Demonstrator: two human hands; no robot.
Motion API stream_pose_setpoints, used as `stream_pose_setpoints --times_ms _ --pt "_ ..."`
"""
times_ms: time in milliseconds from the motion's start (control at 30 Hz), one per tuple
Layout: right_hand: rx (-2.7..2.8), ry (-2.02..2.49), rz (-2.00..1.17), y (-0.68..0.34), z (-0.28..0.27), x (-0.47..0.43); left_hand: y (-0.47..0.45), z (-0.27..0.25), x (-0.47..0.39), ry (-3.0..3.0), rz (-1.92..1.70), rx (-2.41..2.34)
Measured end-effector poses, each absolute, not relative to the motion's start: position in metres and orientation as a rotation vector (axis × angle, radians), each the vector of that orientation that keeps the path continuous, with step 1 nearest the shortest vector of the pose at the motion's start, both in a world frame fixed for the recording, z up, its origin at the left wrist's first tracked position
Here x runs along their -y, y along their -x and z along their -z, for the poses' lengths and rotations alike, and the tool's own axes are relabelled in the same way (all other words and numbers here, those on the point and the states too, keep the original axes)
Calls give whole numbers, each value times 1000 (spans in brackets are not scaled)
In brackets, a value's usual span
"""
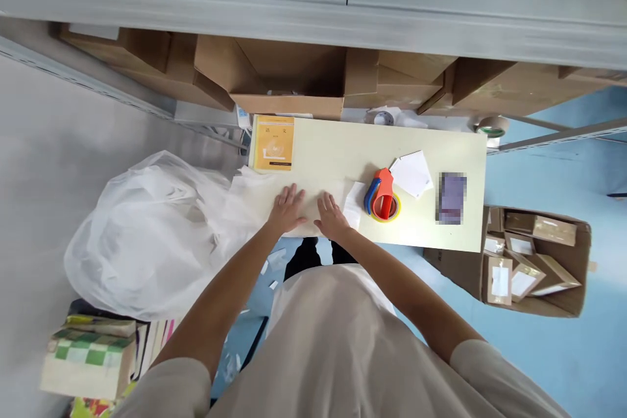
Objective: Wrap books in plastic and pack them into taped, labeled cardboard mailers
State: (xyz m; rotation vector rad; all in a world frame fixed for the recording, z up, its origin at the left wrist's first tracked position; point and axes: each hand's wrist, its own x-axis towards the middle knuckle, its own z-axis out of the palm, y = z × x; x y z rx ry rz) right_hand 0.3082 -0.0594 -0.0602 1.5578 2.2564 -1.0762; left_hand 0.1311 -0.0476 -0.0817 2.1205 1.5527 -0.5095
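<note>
My left hand (287,210) lies flat with fingers spread on a thin white translucent sheet (249,199) at the table's front edge. Beside it, my right hand (332,214) also rests flat, fingers stretched out, near the sheet's right end. The sheet runs left into a big loose heap of white wrapping film (147,235). A yellow book (274,144) lies at the table's back left corner. Right of my right hand stands a red and blue tape dispenser (383,196), with white paper slips (412,174) behind it.
A pixelated dark purple item (451,198) lies at the right of the pale table (333,144). Cardboard boxes (294,104) line the shelf behind. An open carton (582,274) of small parcels stands on the right. Stacked books (88,353) are at lower left.
</note>
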Motion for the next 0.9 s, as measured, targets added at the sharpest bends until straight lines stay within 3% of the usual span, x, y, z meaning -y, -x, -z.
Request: stream_pose_setpoints --times_ms 333,533,900 --pt "-1975 -1711 861 -362 63 69 -114 84 48 -1939 598 -1654" --pt "-2079 -1676 840 -352 65 64 -107 83 50 -1869 592 -1726" --pt "-1859 -1770 891 -320 33 12 -94 67 29 -1726 298 -1649"
